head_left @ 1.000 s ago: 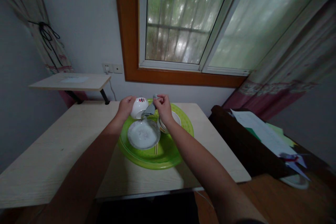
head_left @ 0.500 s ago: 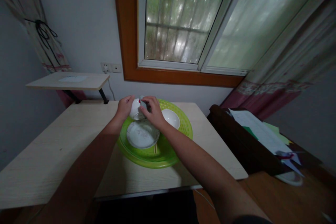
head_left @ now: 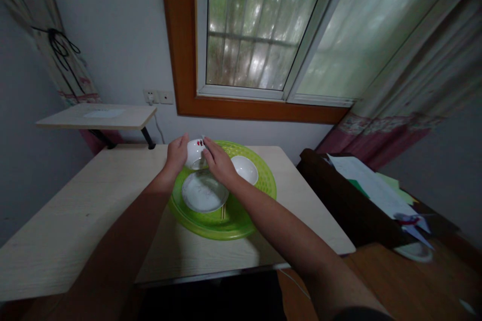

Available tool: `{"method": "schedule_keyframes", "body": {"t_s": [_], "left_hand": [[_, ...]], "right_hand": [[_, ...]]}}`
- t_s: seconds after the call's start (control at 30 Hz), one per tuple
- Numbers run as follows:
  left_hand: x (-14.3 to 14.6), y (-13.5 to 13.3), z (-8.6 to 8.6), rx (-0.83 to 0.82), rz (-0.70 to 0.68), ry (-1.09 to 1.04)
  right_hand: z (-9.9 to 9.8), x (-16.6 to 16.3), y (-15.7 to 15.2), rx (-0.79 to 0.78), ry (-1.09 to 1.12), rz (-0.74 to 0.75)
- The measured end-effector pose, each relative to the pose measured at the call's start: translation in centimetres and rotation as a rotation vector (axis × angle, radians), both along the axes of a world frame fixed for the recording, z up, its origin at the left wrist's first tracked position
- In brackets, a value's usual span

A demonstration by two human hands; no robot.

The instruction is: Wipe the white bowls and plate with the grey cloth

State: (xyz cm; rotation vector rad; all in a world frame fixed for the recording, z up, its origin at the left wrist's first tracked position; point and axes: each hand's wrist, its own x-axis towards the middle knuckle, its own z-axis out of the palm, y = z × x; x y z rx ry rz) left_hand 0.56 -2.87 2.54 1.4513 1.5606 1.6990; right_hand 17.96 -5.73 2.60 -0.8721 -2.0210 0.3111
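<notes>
A: Beneath the window point(head_left: 256, 25) at twelve o'clock, what is filling the view?

B: A pale table point(head_left: 94, 195) is stretching across, and a green tray point(head_left: 241, 225) is lying on it. A shallow dish point(head_left: 204, 193) is sitting towards the tray's nine o'clock.

A: What are the hands doing?

B: The right hand point(head_left: 221, 163) is lying nearly flat, fingers together, against the three o'clock side of a decorated bowl point(head_left: 193, 153); whether it's gripping anything, I can't tell. The left hand point(head_left: 176, 157) is clasping the bowl's nine o'clock side, its far fingers hiding behind.

A: Where are the bowls?

B: A plain white bowl point(head_left: 244, 169) is standing at the tray's two o'clock; the decorated one is tilting around eleven, just beyond the dish.

A: How is it likely to be handling?

B: Light and stiff, I'm guessing, with a slippery glaze and a rim risking chips. I'd be cupping opposite walls, thumbs near the rim.

A: Anything smaller?

B: Thin sticks point(head_left: 223, 211) are lying at six o'clock, beside the dish.
</notes>
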Motion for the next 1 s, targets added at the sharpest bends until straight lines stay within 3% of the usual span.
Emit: {"method": "schedule_keyframes", "body": {"t_s": [0.13,0.43,0.57,0.8,1.0], "left_hand": [[0.1,0.0,0.0,0.003,-0.003,-0.006],[-0.3,0.2,-0.4,0.060,0.023,0.077],[-0.2,-0.3,0.2,0.043,0.028,0.021],[0.0,-0.2,0.3,-0.003,0.045,-0.025],[-0.4,0.1,0.0,-0.014,0.010,-0.024]], "right_hand": [[-0.3,0.1,0.1,-0.019,0.004,-0.019],[0.3,-0.4,-1.6,0.208,-0.221,0.155],[0.4,-0.4,-1.5,0.164,-0.189,0.129],[-0.5,-0.1,-0.6,-0.051,0.003,0.016],[-0.1,-0.7,-2.0,0.119,-0.154,0.115]]}}
